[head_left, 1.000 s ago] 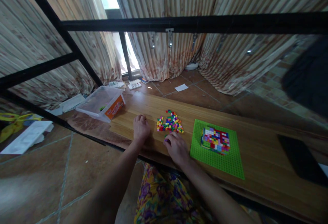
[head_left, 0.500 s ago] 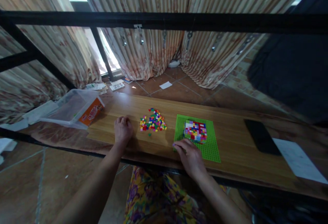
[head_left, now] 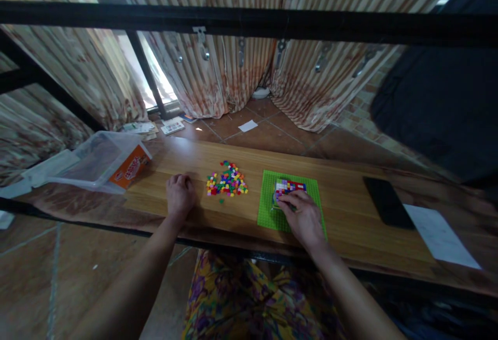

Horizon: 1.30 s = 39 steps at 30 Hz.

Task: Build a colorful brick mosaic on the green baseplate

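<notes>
The multicoloured block mosaic [head_left: 290, 187] sits on the green baseplate [head_left: 268, 210], near the front edge of the wooden bench [head_left: 350, 200]. The right hand [head_left: 305, 218] has come over from the loose block pile [head_left: 226, 179] and now lies on the mosaic's near side, fingers bent down onto the blocks; whether they pinch a piece I cannot tell. That suggests a block is being pressed in. The left hand [head_left: 179, 194] stays curled shut on the bench left of the pile, gripping nothing that shows. A clear plastic bin [head_left: 101, 161] lies at the left end, a black phone [head_left: 385, 202] towards the right.
</notes>
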### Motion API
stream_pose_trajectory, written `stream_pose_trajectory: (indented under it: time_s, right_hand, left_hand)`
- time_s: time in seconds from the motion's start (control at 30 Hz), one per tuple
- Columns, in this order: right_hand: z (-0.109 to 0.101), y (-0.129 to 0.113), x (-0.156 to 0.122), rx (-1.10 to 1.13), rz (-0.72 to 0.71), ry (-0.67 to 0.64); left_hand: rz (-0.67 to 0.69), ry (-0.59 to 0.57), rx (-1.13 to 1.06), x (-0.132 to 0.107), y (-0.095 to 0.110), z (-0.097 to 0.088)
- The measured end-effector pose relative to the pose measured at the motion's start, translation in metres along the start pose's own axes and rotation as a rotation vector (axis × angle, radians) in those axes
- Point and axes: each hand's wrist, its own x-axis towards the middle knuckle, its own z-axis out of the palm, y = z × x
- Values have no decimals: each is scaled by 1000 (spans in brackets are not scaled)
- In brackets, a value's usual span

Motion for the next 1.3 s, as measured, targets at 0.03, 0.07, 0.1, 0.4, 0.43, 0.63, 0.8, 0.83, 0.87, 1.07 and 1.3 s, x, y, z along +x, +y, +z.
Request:
stream_pose_trajectory:
  time_s: [0.03,0.07,0.1,0.4,0.43,0.63,0.8,0.83,0.87,1.07,1.3]
  right_hand:
    - [1,0,1,-1,5,10]
    - [2,0,1,2,8,21]
    - [2,0,1,6,9,29]
    - [4,-2,-12,-157,-118,79]
    - [5,-3,-15,-188,-130,81]
    - [6,-4,-23,-315,-177,66]
    - [4,-3,-21,-358,-209,-19]
    - [4,-3,-21,-361,-219,-32]
    - [3,-2,-20,-362,-225,-40]
    - [-2,-10,-26,-274,-198,44]
    - [32,-51,-59,2,-231,-77]
  left_hand:
    - [1,-5,-1,0,0,0]
    - [1,-9,-2,0,1,-1]
    - [-1,-8,-4,-1,1,-1]
    - [10,5,-11,-2,3,-2]
    - [11,7,-11,-2,3,-2]
    - [22,-10,14,-3,2,-2]
    - [30,-6,6,-3,-1,0]
    - [31,-3,8,-4,-1,0]
    - [32,-1,12,-4,-1,0]
    - [44,-7,19,-3,-1,-1]
    - [29,-5,2,-4,1,-1]
